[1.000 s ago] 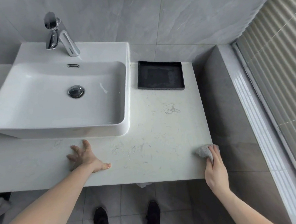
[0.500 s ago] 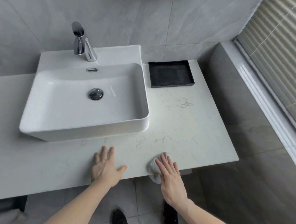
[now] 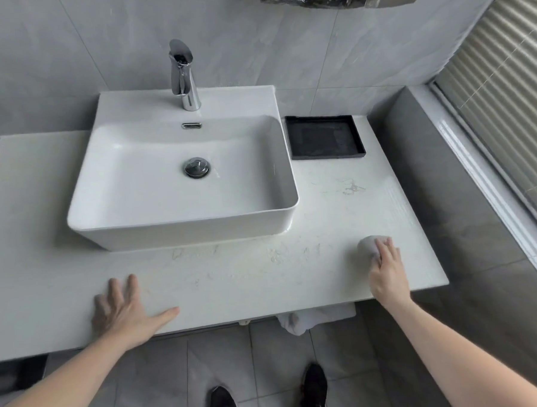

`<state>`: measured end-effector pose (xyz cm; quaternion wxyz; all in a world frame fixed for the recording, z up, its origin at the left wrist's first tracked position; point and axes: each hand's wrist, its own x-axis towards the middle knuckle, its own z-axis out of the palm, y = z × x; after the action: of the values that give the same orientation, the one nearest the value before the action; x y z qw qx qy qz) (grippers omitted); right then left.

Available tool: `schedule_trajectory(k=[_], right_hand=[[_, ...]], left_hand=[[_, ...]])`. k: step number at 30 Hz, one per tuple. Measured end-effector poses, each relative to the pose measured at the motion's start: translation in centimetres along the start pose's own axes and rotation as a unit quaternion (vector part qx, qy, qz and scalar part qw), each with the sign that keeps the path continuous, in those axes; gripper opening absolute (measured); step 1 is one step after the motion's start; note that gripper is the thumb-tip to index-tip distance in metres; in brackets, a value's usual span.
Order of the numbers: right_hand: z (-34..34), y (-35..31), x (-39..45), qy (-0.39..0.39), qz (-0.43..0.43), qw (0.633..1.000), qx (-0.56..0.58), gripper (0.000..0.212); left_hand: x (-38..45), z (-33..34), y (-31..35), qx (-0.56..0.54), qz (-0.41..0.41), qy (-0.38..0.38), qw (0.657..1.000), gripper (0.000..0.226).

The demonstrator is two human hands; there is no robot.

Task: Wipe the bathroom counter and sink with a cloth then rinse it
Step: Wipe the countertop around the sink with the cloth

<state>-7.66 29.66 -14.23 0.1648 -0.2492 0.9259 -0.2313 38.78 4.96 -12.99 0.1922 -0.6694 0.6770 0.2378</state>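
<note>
A white rectangular sink (image 3: 262,222) with a chrome faucet (image 3: 183,77) and round drain (image 3: 197,167) sits on the pale marble counter (image 3: 323,206). My right hand (image 3: 387,271) presses a small balled grey cloth (image 3: 368,244) flat-fingered onto the counter near its front right corner; the fingers cover the cloth's near side. My left hand (image 3: 123,307) rests flat on the counter's front edge, left of centre, fingers spread, holding nothing.
A black square tray (image 3: 358,136) lies at the counter's back right beside the sink. A grey ledge and window blinds (image 3: 503,82) run along the right. A white cloth (image 3: 295,321) hangs under the counter edge. My shoes (image 3: 223,405) stand on the grey tiled floor.
My right hand has slid the cloth along the counter front from the middle to the right corner. My left hand stays flat near the front edge. The view has shifted.
</note>
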Motion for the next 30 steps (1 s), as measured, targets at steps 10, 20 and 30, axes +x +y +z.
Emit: schedule_trajectory(k=[10,20,30], right_hand=[[10.6,-4.2,-9.5,-0.052,-0.165,0.978,-0.114,0.067],[6.4,-4.4,-10.5,-0.042,-0.104,0.985,0.133,0.076],[2.5,-0.2,1.4,-0.067,0.008,0.992,-0.106,0.053]], left_hand=[[0.1,0.3,0.4,-0.023,-0.009,-0.098,0.995,0.153],[-0.9,-0.8,0.8,-0.020,-0.015,-0.143,0.989,0.154],[-0.5,-0.9,0.9,-0.019,-0.019,-0.161,0.987,0.151]])
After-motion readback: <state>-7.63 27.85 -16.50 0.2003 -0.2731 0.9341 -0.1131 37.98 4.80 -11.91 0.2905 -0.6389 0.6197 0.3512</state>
